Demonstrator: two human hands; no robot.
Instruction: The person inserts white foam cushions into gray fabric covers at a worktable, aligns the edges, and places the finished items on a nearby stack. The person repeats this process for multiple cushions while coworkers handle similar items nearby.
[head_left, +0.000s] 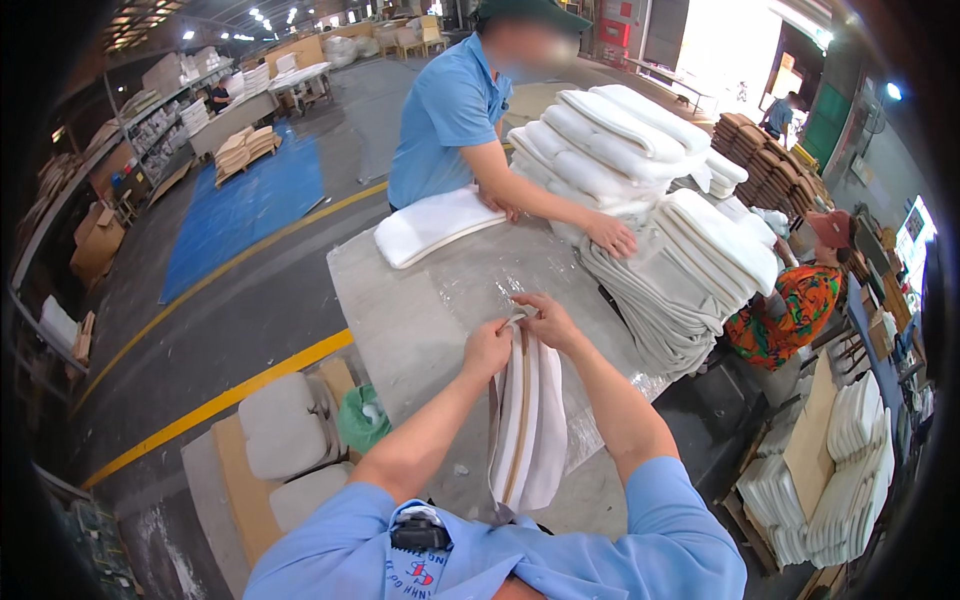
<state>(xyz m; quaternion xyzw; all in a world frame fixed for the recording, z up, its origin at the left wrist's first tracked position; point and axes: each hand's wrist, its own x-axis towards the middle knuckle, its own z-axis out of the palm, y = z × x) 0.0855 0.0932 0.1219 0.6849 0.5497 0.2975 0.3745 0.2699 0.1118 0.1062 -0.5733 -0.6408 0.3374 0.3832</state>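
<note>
A pale grey fabric cushion cover point(540, 420) with a tan zipper along its length hangs toward me over the near part of the table. My left hand point(488, 348) is closed, pinching the cover's far end beside the zipper. On the other side of that end, my right hand point(548, 322) is also closed on the fabric, its index finger stretched out. Across the table a co-worker in a blue shirt point(440, 125) has one hand by a white foam cushion point(440, 228). The co-worker's other hand point(611, 235) rests on a pile of folded grey covers point(655, 285).
White cushions point(610, 135) are stacked high at the table's far right. Below the table's left edge lie grey seat pads point(283, 425) and a green bag point(363, 418). White pads point(850, 480) stand at the lower right. Another person in an orange patterned shirt point(795, 315) is at the right.
</note>
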